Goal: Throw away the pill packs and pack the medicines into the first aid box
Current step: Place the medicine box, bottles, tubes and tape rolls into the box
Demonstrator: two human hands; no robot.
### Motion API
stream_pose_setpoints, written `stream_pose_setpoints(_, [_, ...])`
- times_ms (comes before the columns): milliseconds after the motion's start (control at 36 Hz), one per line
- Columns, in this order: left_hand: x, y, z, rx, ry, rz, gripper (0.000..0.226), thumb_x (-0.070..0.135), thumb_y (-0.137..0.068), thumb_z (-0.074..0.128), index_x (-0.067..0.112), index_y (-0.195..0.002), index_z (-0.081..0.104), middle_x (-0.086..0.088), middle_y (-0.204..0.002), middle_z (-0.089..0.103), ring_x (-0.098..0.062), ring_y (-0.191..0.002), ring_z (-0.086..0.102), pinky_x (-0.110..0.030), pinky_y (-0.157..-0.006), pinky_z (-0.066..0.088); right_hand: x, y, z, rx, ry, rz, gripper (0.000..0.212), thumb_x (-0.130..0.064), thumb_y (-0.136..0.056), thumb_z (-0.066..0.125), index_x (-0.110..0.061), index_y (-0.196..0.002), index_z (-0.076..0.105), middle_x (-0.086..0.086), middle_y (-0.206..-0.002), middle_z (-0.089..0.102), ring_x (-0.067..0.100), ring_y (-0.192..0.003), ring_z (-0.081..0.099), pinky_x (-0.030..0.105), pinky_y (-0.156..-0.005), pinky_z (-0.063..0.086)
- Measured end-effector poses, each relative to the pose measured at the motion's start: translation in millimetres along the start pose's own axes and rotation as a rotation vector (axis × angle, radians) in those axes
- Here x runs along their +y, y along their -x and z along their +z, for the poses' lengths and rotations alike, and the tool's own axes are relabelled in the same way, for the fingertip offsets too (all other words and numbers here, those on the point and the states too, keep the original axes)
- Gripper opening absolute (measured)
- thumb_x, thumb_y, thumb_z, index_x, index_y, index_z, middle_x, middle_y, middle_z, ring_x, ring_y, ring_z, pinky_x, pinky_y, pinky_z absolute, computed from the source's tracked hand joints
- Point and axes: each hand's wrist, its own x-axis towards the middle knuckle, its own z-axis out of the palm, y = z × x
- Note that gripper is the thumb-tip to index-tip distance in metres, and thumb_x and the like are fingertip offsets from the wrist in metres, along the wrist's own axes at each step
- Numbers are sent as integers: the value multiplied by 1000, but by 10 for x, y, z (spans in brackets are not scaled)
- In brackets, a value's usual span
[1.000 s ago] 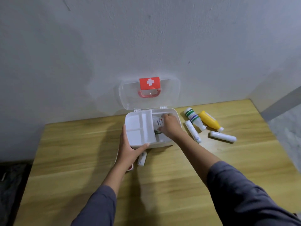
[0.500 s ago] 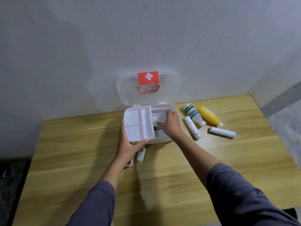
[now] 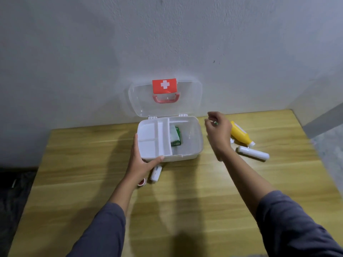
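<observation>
The white first aid box (image 3: 197, 140) stands open on the wooden table (image 3: 185, 204), its clear lid (image 3: 191, 101) leaning back against the wall. A divided white tray (image 3: 150, 135) fills its left half, and a green medicine pack (image 3: 176, 139) lies in the right half. My left hand (image 3: 141, 164) grips the box's front left corner. My right hand (image 3: 219, 133) hovers just right of the box with fingers loosely curled and apart, above a green-striped bottle (image 3: 216, 123) that it mostly hides. A yellow bottle (image 3: 239, 133) and a white tube (image 3: 253, 153) lie further right.
Another white tube (image 3: 156, 173) and a small red-and-white item (image 3: 142, 182) lie by my left wrist, in front of the box. The wall is close behind the box. The table's right edge is near the white tube. A dark bag (image 3: 11, 186) sits on the floor at left.
My right hand has come out of the box's right half, leaving the green pack inside, and moved right over the bottles. My left hand has stayed on the box.
</observation>
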Motion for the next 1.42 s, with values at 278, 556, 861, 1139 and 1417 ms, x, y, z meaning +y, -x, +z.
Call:
stream_pose_setpoints(278, [-25, -23, 28, 9, 30, -1, 115, 26, -65, 85, 33, -148, 6, 15, -153, 15, 1, -136, 21, -9, -94, 30, 724, -194, -231, -222, 365, 131, 44, -8, -85, 55, -1, -127, 46, 25, -120, 52, 40, -107, 51, 39, -87, 41])
stream_pose_setpoints(556, [-1, 0, 25, -3, 55, -28, 115, 26, -66, 83, 35, -147, 1, 19, -149, 15, 1, -135, 20, -24, -106, 27, 646, -198, -205, -182, 336, 90, 47, -14, -87, 55, -5, -131, 43, 23, -119, 52, 38, -106, 50, 39, -86, 41])
stream_pose_setpoints(861, [-9, 9, 32, -2, 68, -15, 116, 31, -64, 85, 37, -146, 3, 19, -147, 16, 1, -132, 21, -24, -103, 27, -149, 121, -547, -337, 213, -220, 37, -24, -71, 75, -16, -105, 62, 1, -91, 66, 17, -83, 61, 27, -74, 47])
stream_pose_setpoints(1139, [-36, -23, 15, -2, 19, 46, 113, 30, -65, 84, 34, -146, 6, 18, -142, 22, 0, -129, 23, -24, -103, 27, -451, 314, -7, -810, 661, -198, 47, -31, -71, 75, -13, -113, 63, 7, -107, 66, 23, -89, 61, 33, -72, 53])
stream_pose_setpoints(1417, [-35, -29, 4, 14, 5, 100, 111, 33, -64, 84, 33, -146, 9, 13, -150, 21, -2, -135, 22, -27, -108, 26, -493, 412, 278, -693, 537, -194, 26, -15, -78, 65, -4, -102, 62, 14, -99, 65, 19, -76, 49, 19, -48, 30])
